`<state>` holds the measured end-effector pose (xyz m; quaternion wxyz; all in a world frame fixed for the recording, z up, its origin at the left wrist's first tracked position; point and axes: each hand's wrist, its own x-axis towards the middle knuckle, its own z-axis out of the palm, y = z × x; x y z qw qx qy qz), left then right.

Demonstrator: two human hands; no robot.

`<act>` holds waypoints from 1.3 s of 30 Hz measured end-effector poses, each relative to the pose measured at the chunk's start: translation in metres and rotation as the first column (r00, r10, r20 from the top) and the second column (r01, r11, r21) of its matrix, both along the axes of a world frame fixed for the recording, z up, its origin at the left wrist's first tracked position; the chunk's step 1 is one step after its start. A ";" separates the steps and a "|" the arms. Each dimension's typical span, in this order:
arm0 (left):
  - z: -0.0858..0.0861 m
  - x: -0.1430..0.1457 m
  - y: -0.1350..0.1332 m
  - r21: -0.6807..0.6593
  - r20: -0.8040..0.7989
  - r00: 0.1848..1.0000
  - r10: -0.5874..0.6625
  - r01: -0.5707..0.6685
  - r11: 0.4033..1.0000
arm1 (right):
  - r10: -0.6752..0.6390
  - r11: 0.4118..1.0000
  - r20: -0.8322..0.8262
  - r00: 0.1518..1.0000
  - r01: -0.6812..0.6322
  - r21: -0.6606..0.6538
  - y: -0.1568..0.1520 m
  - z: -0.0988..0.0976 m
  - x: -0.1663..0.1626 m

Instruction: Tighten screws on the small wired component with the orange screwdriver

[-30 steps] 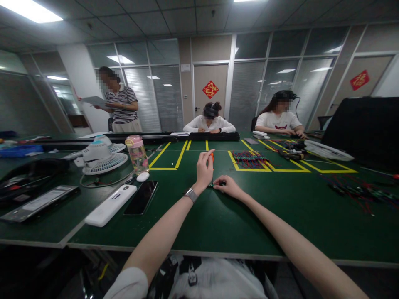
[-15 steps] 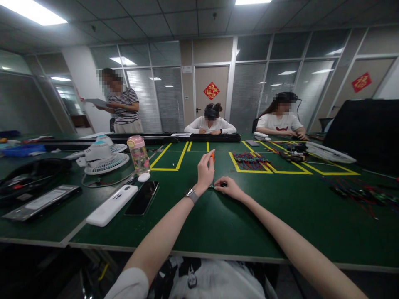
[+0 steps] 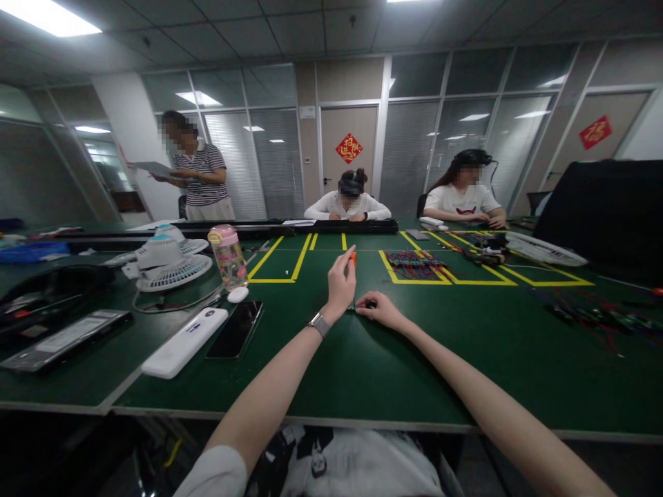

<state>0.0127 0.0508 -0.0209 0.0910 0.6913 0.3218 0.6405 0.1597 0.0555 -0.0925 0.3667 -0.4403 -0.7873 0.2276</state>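
My left hand is closed around an upright tool with an orange handle, probably a screwdriver; its shaft is mostly hidden by my fingers. Under the tool, low on the table, lies a small green part, too small to make out clearly. My right hand pinches this part's right side between thumb and fingertips, resting at the green tabletop. The two hands are close together, the left one higher.
To the left lie a black phone, a white phone-shaped case, a pink-lidded bottle and white fans. Bundled red and blue wires sit inside yellow tape; more wires lie at right. Three people are across the table.
The view has shifted very slightly. Both hands hold almost the same pose and place, the left still on the orange-handled tool and the right still on the small green part.
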 end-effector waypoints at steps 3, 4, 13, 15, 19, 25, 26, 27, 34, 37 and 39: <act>0.002 -0.001 -0.001 -0.002 -0.024 1.000 0.008 -0.008 1.000 | -0.012 1.000 0.002 1.000 0.012 -0.011 0.000 0.000 0.000; 0.002 -0.001 -0.001 -0.003 -0.033 0.999 0.016 -0.016 1.000 | -0.014 1.000 0.005 1.000 0.014 -0.010 0.000 0.000 0.000; 0.002 -0.005 -0.001 -0.017 -0.051 0.998 0.043 -0.044 0.999 | -0.011 1.000 0.015 1.000 0.011 0.010 -0.001 0.001 0.000; 0.003 -0.005 0.000 -0.013 -0.054 0.998 0.012 -0.012 1.000 | -0.015 1.000 0.016 1.000 0.015 0.006 -0.001 0.001 0.000; 0.007 -0.004 -0.002 0.001 -0.084 0.996 -0.010 0.010 1.000 | -0.016 1.000 0.012 1.000 0.016 0.002 0.000 0.000 0.000; 0.007 0.000 -0.006 0.020 -0.096 0.994 0.056 -0.055 0.998 | -0.021 1.000 0.010 1.000 0.021 0.001 0.000 0.000 -0.001; 0.007 0.001 -0.006 0.020 -0.092 0.994 0.054 -0.053 0.998 | -0.020 1.000 0.010 1.000 0.020 0.002 0.000 0.000 -0.001; 0.007 0.001 -0.006 0.018 -0.086 0.995 0.048 -0.047 0.999 | -0.019 1.000 0.008 1.000 0.019 0.001 0.000 0.000 -0.001; 0.011 -0.002 -0.007 0.025 -0.049 0.998 -0.038 0.039 0.999 | -0.012 1.000 -0.013 1.000 0.012 -0.018 0.000 -0.001 -0.001; 0.012 -0.002 -0.007 0.026 -0.051 0.998 -0.045 0.047 0.999 | -0.019 1.000 -0.005 1.000 0.019 -0.006 0.002 -0.003 0.000; 0.011 -0.001 -0.007 0.025 -0.053 0.998 -0.047 0.048 0.999 | -0.019 1.000 -0.003 1.000 0.019 -0.007 0.003 -0.003 0.000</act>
